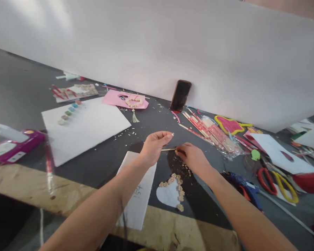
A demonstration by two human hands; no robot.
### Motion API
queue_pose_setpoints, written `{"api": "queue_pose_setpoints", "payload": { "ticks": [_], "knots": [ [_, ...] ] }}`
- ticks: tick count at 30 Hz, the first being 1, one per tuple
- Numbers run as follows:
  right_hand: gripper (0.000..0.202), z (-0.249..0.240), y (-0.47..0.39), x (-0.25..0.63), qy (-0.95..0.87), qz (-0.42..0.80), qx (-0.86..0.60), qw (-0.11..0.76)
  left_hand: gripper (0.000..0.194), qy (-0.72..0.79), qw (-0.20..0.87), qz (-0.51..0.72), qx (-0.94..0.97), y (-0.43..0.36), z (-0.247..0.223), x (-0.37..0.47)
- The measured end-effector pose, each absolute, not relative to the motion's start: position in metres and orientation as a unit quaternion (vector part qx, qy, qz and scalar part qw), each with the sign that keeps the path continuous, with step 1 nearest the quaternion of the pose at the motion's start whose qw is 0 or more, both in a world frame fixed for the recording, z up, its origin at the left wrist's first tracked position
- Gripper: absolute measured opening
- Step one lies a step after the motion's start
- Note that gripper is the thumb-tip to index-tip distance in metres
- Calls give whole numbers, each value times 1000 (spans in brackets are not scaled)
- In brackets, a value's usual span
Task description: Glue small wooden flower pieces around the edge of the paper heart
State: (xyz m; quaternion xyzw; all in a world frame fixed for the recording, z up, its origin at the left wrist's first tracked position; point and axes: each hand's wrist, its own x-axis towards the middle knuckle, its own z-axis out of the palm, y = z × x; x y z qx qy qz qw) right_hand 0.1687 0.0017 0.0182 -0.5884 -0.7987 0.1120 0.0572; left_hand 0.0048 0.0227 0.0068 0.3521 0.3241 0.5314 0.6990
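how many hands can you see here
2: the left hand, mid-picture, pinching a small pale piece; the right hand, to its right, at one end of a thin stick.

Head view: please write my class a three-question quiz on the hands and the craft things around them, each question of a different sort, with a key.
1. Multiple choice: how is the phone placed?
A. Flat, face down
B. Leaning on the white wall
C. Held in a hand

2. True or false: the beige bits cover the white cutout completely.

3. Fill in the blank: the fingers of the right hand hold a thin ____.

Key:
1. B
2. False; they line part of its edge, and its middle is bare.
3. stick
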Motion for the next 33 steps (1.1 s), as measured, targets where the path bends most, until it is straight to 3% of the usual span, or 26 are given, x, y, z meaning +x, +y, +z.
{"api": "queue_pose_setpoints", "payload": {
  "ticks": [8, 13, 16, 23, 33],
  "knots": [
    [17, 41, -26, 190, -750, 147, -620, 178, 15, 340, 702, 501, 376, 15, 9, 10],
    [30, 37, -64, 205, -560, 365, -621, 409, 16, 301, 764, 432, 372, 4, 8, 17],
    [26, 26, -77, 203, -499, 401, -597, 484, 16, 260, 811, 368, 372, -2, 9, 21],
    [12, 21, -78, 194, -635, 179, -615, 432, 16, 207, 878, 271, 335, -6, 12, 20],
    [22, 9, -71, 193, -735, 22, -567, 372, 16, 227, 889, 271, 290, -1, 3, 23]
  ]
}}
